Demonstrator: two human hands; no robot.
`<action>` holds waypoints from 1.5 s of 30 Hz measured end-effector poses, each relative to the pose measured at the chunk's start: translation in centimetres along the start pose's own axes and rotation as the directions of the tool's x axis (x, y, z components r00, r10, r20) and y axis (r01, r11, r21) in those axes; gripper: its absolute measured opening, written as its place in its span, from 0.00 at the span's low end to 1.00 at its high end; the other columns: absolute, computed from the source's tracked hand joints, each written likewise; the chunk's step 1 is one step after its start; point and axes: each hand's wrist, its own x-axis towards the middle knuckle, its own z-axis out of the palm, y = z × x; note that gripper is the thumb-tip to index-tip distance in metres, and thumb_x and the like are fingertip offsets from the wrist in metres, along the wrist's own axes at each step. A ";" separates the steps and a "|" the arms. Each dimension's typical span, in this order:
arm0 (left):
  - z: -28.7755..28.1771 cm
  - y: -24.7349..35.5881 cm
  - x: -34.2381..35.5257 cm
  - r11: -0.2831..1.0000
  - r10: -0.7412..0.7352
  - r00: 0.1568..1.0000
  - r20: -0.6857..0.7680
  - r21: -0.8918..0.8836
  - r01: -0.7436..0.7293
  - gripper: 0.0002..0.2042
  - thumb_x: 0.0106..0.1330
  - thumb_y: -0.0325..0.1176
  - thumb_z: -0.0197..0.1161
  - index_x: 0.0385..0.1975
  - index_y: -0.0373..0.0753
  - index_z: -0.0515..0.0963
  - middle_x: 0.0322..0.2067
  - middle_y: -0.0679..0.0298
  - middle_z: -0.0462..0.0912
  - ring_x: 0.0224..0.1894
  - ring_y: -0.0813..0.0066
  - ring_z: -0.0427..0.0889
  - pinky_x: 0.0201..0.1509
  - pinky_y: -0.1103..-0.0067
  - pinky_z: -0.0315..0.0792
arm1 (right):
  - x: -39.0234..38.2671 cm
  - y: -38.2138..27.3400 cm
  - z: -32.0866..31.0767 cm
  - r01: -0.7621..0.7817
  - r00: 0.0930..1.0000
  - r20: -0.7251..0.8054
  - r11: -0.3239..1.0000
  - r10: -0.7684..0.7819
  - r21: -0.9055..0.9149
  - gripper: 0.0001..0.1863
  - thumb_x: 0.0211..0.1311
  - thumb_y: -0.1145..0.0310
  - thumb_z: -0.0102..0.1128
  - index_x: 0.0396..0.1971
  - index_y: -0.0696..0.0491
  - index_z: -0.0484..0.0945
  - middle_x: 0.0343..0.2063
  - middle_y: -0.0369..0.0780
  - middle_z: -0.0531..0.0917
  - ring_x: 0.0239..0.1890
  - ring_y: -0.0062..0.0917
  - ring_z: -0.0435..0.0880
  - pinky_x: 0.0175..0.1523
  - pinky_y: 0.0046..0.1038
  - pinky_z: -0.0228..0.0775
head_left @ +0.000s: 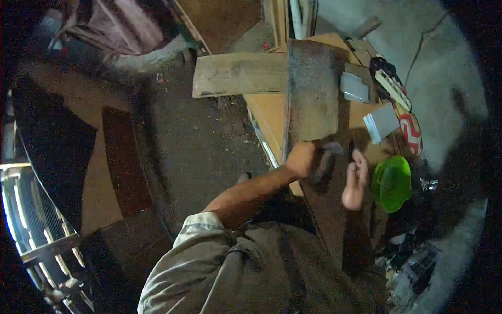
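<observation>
My left hand [302,159] is closed over the near end of a long worn board [314,89], its fingertips turned from view. A small pale piece [334,148] shows just beyond its fingers, blurred; whether the hand grips it I cannot make out. To its right my right hand [355,183] is raised over the brown work surface, fingers stretched out and a little apart, with nothing plainly in them. Right beside it stands a bright green plastic bowl [392,183]. Farther back lie a stack of pale, thin rectangular pieces [381,123] and another grey-white stack [355,87].
A wide plank [240,75] juts left from the work surface. Along the right edge lie a long cream-coloured object [393,90] and a red-and-white patterned cloth [411,133]. Dark littered floor [204,136] lies to the left, and a grey wall [449,68] to the right.
</observation>
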 end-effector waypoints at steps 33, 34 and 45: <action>-4.5 8.9 0.9 0.939 0.108 0.986 0.124 0.313 -0.142 0.08 0.53 0.33 0.54 0.25 0.38 0.79 0.24 0.57 0.80 0.31 0.61 0.82 0.32 0.67 0.75 | -3.6 -12.4 0.7 0.598 0.763 0.347 0.799 -0.546 -0.059 0.25 0.62 0.68 0.28 0.53 0.70 0.58 0.56 0.53 0.62 0.60 0.40 0.59 0.64 0.36 0.45; -4.7 9.0 0.7 0.940 0.105 0.987 0.122 0.312 -0.139 0.08 0.53 0.33 0.54 0.25 0.38 0.79 0.24 0.57 0.80 0.31 0.61 0.82 0.32 0.67 0.75 | -3.7 -12.3 0.8 0.606 0.757 0.341 0.794 -0.557 -0.050 0.25 0.62 0.68 0.28 0.53 0.70 0.59 0.55 0.54 0.62 0.60 0.40 0.59 0.64 0.36 0.45; -2.5 7.5 1.3 0.957 0.045 0.993 0.109 0.281 -0.074 0.09 0.54 0.33 0.51 0.22 0.39 0.79 0.23 0.55 0.80 0.28 0.60 0.81 0.31 0.68 0.75 | -2.1 -17.0 2.9 0.805 0.593 -0.370 0.542 -0.716 0.241 0.29 0.66 0.57 0.37 0.53 0.70 0.58 0.56 0.55 0.60 0.59 0.40 0.59 0.64 0.35 0.49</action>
